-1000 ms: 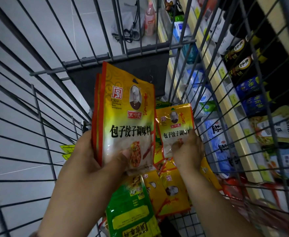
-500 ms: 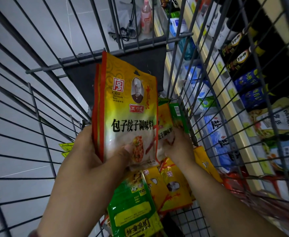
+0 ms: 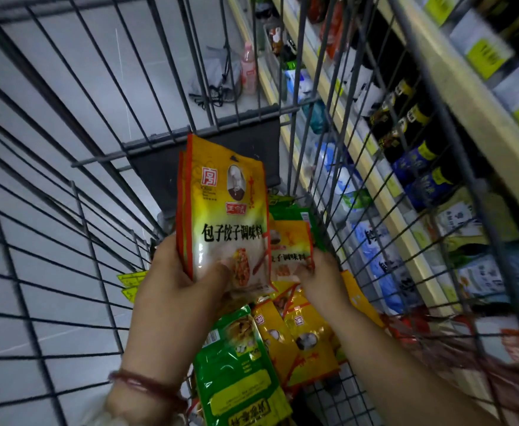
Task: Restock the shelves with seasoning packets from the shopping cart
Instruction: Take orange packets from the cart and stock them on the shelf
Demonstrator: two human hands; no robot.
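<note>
Seasoning packets (image 3: 224, 216) stack clasped upright by left hand (image 3: 175, 290); right hand (image 3: 319, 272) pinches another yellow packet (image 3: 290, 250) inside cart (image 3: 67, 167).

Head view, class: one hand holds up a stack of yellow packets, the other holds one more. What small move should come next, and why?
Probably slide the single yellow packet in the right hand behind the stack in the left hand: same design, already side by side.

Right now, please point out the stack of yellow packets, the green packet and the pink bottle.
stack of yellow packets (image 3: 232, 216), head view, front printed face.
green packet (image 3: 236, 373), head view, middle of its face.
pink bottle (image 3: 248, 70), head view, its body.
</note>
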